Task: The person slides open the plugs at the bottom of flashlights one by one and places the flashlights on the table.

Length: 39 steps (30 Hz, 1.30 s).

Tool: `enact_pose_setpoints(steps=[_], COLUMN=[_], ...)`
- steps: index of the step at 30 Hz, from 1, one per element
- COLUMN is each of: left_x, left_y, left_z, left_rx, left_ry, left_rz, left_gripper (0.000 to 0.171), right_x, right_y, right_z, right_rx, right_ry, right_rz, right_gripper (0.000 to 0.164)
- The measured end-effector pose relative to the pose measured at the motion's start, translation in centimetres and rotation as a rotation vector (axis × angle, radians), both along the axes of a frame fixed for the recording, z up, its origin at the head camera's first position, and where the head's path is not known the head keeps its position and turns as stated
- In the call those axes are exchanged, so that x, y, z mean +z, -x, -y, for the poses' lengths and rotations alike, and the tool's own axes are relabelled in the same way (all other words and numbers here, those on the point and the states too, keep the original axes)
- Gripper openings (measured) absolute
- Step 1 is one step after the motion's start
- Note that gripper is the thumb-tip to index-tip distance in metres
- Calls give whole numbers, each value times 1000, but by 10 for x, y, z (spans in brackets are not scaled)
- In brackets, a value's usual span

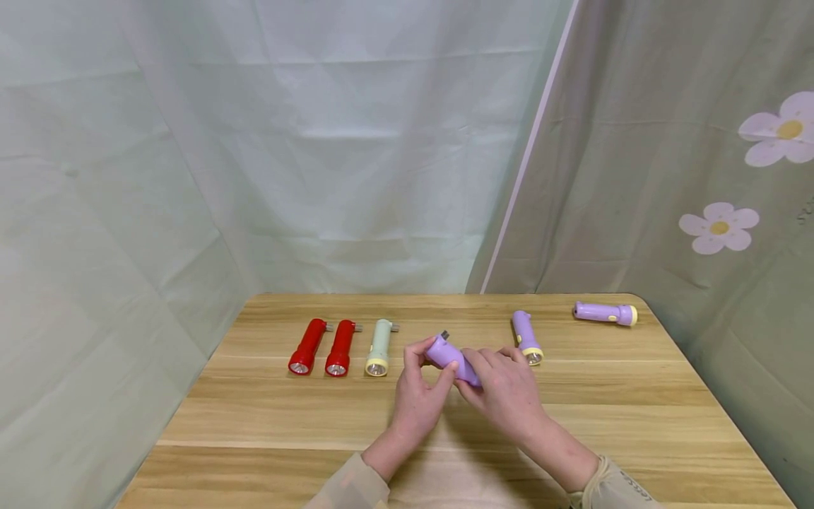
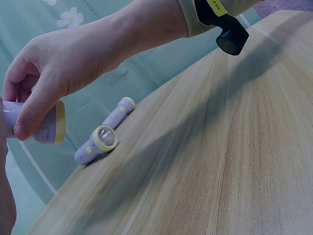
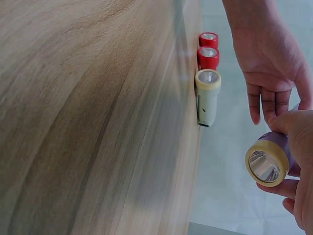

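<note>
Both hands hold a purple flashlight (image 1: pixel 449 355) above the middle of the table, its tail tilted up and to the left. Small metal prongs (image 1: pixel 445 335) stick out at that tail. My left hand (image 1: pixel 416 399) pinches the tail end between thumb and fingers. Around the head end, my right hand (image 1: pixel 511 396) curls its fingers and thumb. The head view hides the lens behind this hand, but in the right wrist view the clear lens (image 3: pixel 264 166) shows inside a yellow rim (image 3: pixel 250 169).
To the left lie two red flashlights (image 1: pixel 309 346) and a pale green flashlight (image 1: pixel 380 339), prongs out at their tails. On the right are a purple flashlight (image 1: pixel 524 329) pointing forward and another purple flashlight (image 1: pixel 598 313) lying sideways near the wooden table's (image 1: pixel 636 396) back corner. Curtains (image 1: pixel 381 177) hang behind.
</note>
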<state>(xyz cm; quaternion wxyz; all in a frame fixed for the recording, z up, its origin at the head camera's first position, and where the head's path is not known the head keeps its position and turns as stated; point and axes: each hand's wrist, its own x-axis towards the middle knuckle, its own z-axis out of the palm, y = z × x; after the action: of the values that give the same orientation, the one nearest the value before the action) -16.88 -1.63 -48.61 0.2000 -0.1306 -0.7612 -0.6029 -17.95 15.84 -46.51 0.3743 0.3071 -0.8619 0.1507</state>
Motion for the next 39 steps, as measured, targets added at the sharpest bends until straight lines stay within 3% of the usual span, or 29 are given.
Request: enact_pose_setpoints(steps=[18, 28, 39], left_x=[-2, -2, -3], left_y=[0, 1, 1], left_z=[1, 1, 1], left_rx=[-11, -18, -20], left_ry=[8, 9, 3], left_rz=[6, 14, 16], left_gripper=[51, 51, 50], right_x=[-1, 0, -2], right_y=[-1, -2, -1], right_z=[-1, -1, 0], right_rx=[5, -7, 6], right_ry=[-2, -13, -4], right_rz=[-15, 32, 0], right_gripper=[45, 44, 46])
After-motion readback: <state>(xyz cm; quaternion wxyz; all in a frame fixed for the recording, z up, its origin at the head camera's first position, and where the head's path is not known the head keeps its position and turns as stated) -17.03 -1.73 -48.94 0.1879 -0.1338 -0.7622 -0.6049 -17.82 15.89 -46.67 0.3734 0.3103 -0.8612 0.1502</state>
